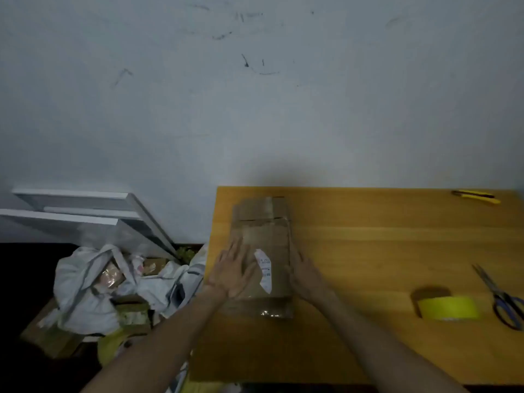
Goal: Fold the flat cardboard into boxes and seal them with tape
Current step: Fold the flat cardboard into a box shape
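A flattened brown cardboard box point(262, 231) lies on the left part of the wooden table point(368, 236), long side running away from me, with a torn white label point(264, 269) and old clear tape on it. My left hand point(234, 272) presses flat on its left half, fingers straight. At the box's right edge my right hand point(304, 272) rests with fingers extended along the side. A roll of yellow tape point(448, 307) stands on the table to the right.
Blue-handled scissors point(502, 299) lie at the table's right edge and a yellow utility knife point(476, 197) at the back right. Left of the table, on the floor, sit white bags point(93, 290) stuffed with packages, and white boards point(85, 214) lean on the wall.
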